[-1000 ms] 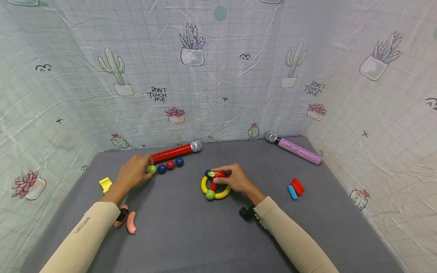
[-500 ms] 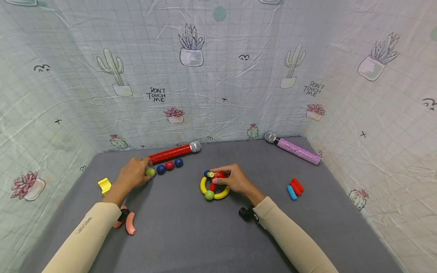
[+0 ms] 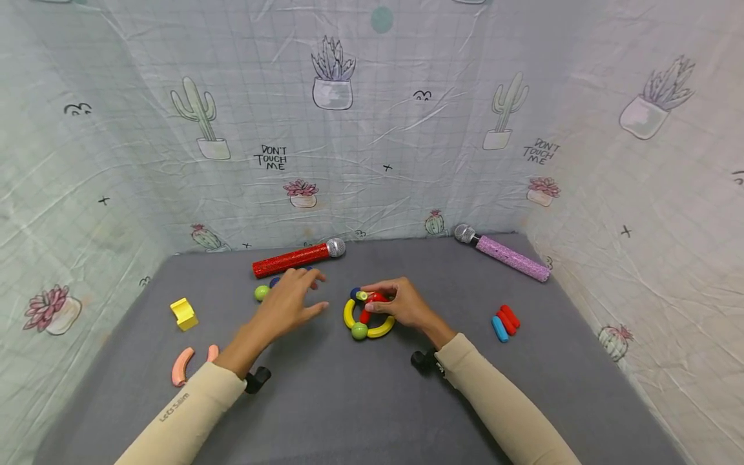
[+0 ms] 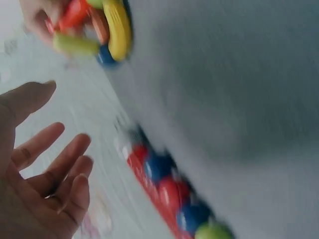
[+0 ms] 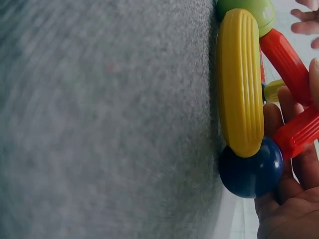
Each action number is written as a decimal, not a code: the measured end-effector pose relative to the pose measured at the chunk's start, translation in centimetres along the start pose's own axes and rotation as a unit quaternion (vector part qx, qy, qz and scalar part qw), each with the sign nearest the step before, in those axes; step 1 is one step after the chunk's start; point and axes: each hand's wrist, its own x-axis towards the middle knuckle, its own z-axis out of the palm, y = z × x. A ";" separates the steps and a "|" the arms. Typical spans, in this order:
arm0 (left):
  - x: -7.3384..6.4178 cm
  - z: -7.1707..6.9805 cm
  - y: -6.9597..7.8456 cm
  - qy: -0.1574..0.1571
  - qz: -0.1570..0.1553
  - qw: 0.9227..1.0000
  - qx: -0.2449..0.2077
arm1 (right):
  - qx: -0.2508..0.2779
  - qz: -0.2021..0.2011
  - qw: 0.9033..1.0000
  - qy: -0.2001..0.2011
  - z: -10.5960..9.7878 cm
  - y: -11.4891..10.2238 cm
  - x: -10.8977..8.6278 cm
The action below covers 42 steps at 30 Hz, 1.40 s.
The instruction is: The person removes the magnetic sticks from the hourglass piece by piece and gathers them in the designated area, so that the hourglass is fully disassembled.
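My right hand (image 3: 405, 303) grips a toy of coloured rods and balls, its fingers and thumb around the red rods (image 5: 299, 132). Yellow curved rods (image 5: 241, 82), a green ball (image 5: 249, 14) and a blue ball (image 5: 251, 168) form its base, which sits at the grey surface. To the left of this toy hangs my left hand (image 3: 285, 307), apart from it, with spread fingers and nothing held. Behind the left hand lies a row of loose balls: a green ball (image 3: 262, 293) at the left end, then blue, red and blue, partly hidden in the head view.
A red microphone (image 3: 293, 259) lies behind the balls, a pink one (image 3: 511, 258) at the back right. Red rods (image 3: 510, 318) and a blue rod (image 3: 499, 329) lie right. At left are a yellow block (image 3: 184, 315) and pink curved rods (image 3: 182, 367), partly behind the left sleeve.
My left hand has left the green ball and moved right, towards the toy, without taking a ball. The right hand has kept its hold in the same place.
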 end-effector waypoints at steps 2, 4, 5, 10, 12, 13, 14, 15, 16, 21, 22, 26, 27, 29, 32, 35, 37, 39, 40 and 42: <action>0.2 1.2 1.2 -0.020 0.006 0.999 -0.028 | -0.004 -0.002 1.000 0.000 -0.1 0.0 0.0; 0.5 2.3 2.0 -0.037 0.004 0.998 -0.051 | -0.009 -0.008 1.000 0.001 -0.2 0.0 0.0; 0.6 2.9 2.3 -0.044 0.002 0.997 -0.066 | -0.013 -0.010 1.000 0.001 -0.3 0.0 0.0; 1.1 5.4 2.8 -0.058 -0.015 0.991 -0.120 | -0.047 -0.017 0.999 0.002 -0.8 0.2 -0.4; 1.2 6.2 2.7 -0.055 -0.017 0.989 -0.139 | -0.066 -0.020 0.998 0.003 -1.1 0.2 -0.6; 1.2 6.5 2.7 -0.054 -0.017 0.988 -0.146 | -0.074 -0.019 0.997 0.004 -1.2 0.2 -0.7; 1.3 6.8 2.7 -0.050 -0.017 0.987 -0.150 | -0.083 -0.018 0.996 0.005 -1.3 0.2 -0.8; 1.3 7.0 2.7 -0.047 -0.018 0.986 -0.157 | -0.093 -0.015 0.996 0.007 -1.4 0.3 -0.9; 1.3 7.1 2.6 -0.045 -0.020 0.986 -0.162 | -0.101 -0.013 0.995 0.010 -1.5 0.3 -0.9; 1.5 7.4 2.4 -0.042 -0.026 0.984 -0.174 | -0.152 0.004 0.988 0.037 -1.3 0.2 -1.3; 1.5 7.5 2.3 -0.042 -0.026 0.984 -0.173 | -0.165 0.004 0.985 0.044 -1.2 0.1 -1.4; 1.6 7.6 2.3 -0.043 -0.024 0.984 -0.173 | -0.216 -0.013 0.974 0.072 -0.7 -0.2 -1.7; 1.6 7.6 2.3 -0.042 -0.023 0.984 -0.173 | -0.228 -0.021 0.970 0.077 -0.6 -0.3 -1.7; 1.6 7.6 2.2 -0.040 -0.022 0.984 -0.174 | -0.250 -0.037 0.964 0.083 -0.4 -0.5 -1.7; 1.6 7.7 2.2 -0.037 -0.022 0.984 -0.175 | -0.274 -0.053 0.956 0.089 -0.2 -0.6 -1.7; 1.5 7.7 2.2 -0.039 -0.026 0.983 -0.175 | -0.291 -0.059 0.950 0.097 0.0 -0.8 -1.7; 1.5 7.7 2.2 -0.040 -0.029 0.983 -0.175 | -0.301 -0.060 0.946 0.104 0.1 -0.9 -1.7; 1.5 7.7 2.3 -0.041 -0.032 0.984 -0.173 | -0.312 -0.062 0.942 0.111 0.1 -0.9 -1.6; 1.5 7.7 2.3 -0.041 -0.032 0.984 -0.173 | -0.315 -0.064 0.940 0.116 0.1 -1.0 -1.6; 1.5 7.7 2.4 -0.040 -0.031 0.984 -0.172 | -0.321 -0.066 0.936 0.125 0.0 -1.1 -1.6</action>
